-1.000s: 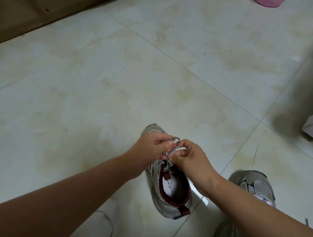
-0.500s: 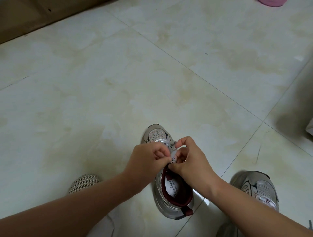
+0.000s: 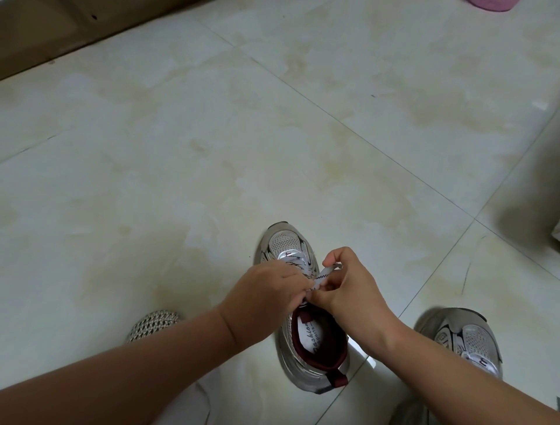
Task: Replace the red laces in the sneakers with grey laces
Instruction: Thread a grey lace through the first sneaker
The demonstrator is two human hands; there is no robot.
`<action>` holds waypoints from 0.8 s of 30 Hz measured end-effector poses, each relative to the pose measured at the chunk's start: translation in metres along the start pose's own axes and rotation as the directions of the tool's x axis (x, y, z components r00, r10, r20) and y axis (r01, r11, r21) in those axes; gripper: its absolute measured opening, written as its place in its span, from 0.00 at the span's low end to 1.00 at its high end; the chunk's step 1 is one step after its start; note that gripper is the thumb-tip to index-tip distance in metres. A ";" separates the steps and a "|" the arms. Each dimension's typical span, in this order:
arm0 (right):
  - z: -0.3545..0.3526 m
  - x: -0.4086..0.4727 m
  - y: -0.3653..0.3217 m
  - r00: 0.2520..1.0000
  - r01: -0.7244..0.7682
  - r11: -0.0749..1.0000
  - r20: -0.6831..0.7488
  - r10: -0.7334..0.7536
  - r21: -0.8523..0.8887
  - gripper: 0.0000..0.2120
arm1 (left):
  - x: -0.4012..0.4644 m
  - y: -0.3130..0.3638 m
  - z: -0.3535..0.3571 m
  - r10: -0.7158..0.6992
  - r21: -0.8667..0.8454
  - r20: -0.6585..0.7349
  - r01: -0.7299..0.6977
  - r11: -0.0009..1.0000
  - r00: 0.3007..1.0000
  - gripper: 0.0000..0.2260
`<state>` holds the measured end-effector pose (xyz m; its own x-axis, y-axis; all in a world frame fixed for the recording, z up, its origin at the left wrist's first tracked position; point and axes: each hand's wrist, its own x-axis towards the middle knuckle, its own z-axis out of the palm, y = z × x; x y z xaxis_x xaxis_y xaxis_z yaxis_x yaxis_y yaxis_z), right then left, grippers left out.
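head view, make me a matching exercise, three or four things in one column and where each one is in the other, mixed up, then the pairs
Things:
1. sneaker being laced
2. second sneaker
3. woven slipper
4. pink object

Places:
A. top right edge of view
B. floor, left of the left forearm
C. under both hands
D. lower right, beside the right forearm

Pairs: 1-C, 2-D, 3-B, 4-A

Mesh-toed sneaker [image 3: 289, 242], glossy tiled floor [image 3: 181, 136]
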<state>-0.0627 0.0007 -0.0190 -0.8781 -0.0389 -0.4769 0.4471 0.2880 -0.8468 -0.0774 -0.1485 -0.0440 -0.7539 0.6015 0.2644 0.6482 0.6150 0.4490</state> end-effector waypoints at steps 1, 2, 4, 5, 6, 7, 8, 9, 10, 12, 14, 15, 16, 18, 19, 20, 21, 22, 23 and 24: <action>0.000 0.000 0.000 1.000 0.000 1.000 -0.003 0.000 -0.006 0.20 | -0.001 0.000 0.001 -0.040 -0.037 -0.003 0.040 0.999 0.999 0.09; 0.001 -0.001 0.000 1.000 0.000 1.000 -0.004 0.000 -0.009 0.21 | -0.002 0.001 0.002 -0.079 -0.080 -0.015 0.077 0.994 0.997 0.08; 0.001 -0.002 0.001 1.000 0.000 1.000 -0.002 0.000 -0.007 0.21 | -0.002 0.004 0.001 -0.142 -0.153 -0.029 0.136 0.979 0.989 0.07; 0.001 -0.003 0.001 1.000 0.001 1.000 -0.004 -0.001 -0.010 0.21 | -0.001 0.006 0.000 -0.167 -0.179 -0.030 0.159 0.971 0.985 0.06; 0.001 -0.003 0.001 1.000 0.002 1.000 -0.009 -0.002 -0.012 0.20 | 0.000 0.008 -0.001 -0.190 -0.204 -0.034 0.179 0.962 0.981 0.06; 0.002 -0.003 0.001 1.000 0.004 1.000 -0.015 -0.004 -0.009 0.20 | 0.001 0.010 -0.002 -0.213 -0.234 -0.036 0.199 0.952 0.976 0.05; 0.002 -0.004 0.001 1.000 0.005 1.000 -0.022 -0.005 -0.001 0.20 | 0.003 0.011 -0.001 -0.245 -0.269 -0.036 0.227 0.936 0.969 0.04; 0.003 -0.004 0.001 1.000 0.007 1.000 -0.029 -0.007 0.007 0.20 | 0.003 0.013 0.001 -0.298 -0.311 -0.034 0.273 0.910 0.954 0.03; 0.004 -0.005 0.001 0.999 0.008 1.000 -0.039 -0.008 0.011 0.20 | 0.003 0.015 0.003 -0.374 -0.361 -0.027 0.340 0.868 0.927 0.04; 0.007 -0.005 0.001 0.998 0.011 1.000 -0.070 -0.009 0.021 0.21 | 0.004 0.021 0.006 -0.553 -0.467 0.008 0.492 0.735 0.833 0.09; 0.009 -0.006 0.003 0.993 0.018 1.000 -0.114 -0.015 0.021 0.21 | 0.006 0.025 0.008 -0.680 -0.570 0.083 0.594 0.567 0.729 0.12; 0.011 -0.007 0.003 0.991 0.023 1.000 -0.135 -0.021 0.011 0.21 | 0.006 0.026 0.009 -0.717 -0.609 0.116 0.620 0.495 0.687 0.12; 0.012 -0.007 0.004 0.988 0.030 1.000 -0.154 -0.030 -0.002 0.21 | 0.007 0.027 0.010 -0.745 -0.634 0.140 0.637 0.438 0.652 0.12; 0.013 -0.009 0.004 0.983 0.044 0.999 -0.179 -0.047 -0.017 0.20 | 0.007 0.029 0.011 -0.782 -0.648 0.150 0.657 0.384 0.605 0.11; 0.014 -0.010 0.004 0.982 0.048 0.999 -0.182 -0.051 -0.020 0.20 | 0.007 0.030 0.011 -0.785 -0.640 0.135 0.658 0.397 0.605 0.11; 0.015 -0.010 0.004 0.982 0.051 0.999 -0.181 -0.053 -0.021 0.20 | 0.006 0.033 0.010 -0.772 -0.618 0.108 0.650 0.441 0.626 0.11; 0.014 -0.010 0.003 0.983 0.051 0.999 -0.175 -0.054 -0.019 0.20 | 0.005 0.035 0.008 -0.739 -0.579 0.068 0.630 0.517 0.670 0.10; 0.014 -0.010 0.003 0.985 0.051 0.999 -0.165 -0.052 -0.011 0.19 | 0.005 0.035 0.005 -0.683 -0.519 0.007 0.586 0.622 0.730 0.09; 0.012 -0.010 0.003 0.988 0.050 0.999 -0.150 -0.049 0.005 0.19 | 0.004 0.032 0.003 -0.601 -0.453 -0.052 0.518 0.726 0.797 0.07; 0.010 -0.010 0.002 0.991 0.046 0.999 -0.127 -0.042 0.024 0.19 | 0.002 0.028 0.002 -0.519 -0.392 -0.068 0.455 0.799 0.852 0.06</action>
<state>-0.0513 -0.0077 -0.0186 -0.9107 0.0707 -0.4071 0.4107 0.2628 -0.8731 -0.0601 -0.1291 -0.0324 -0.9860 0.1589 0.0505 0.1328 0.5656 0.8139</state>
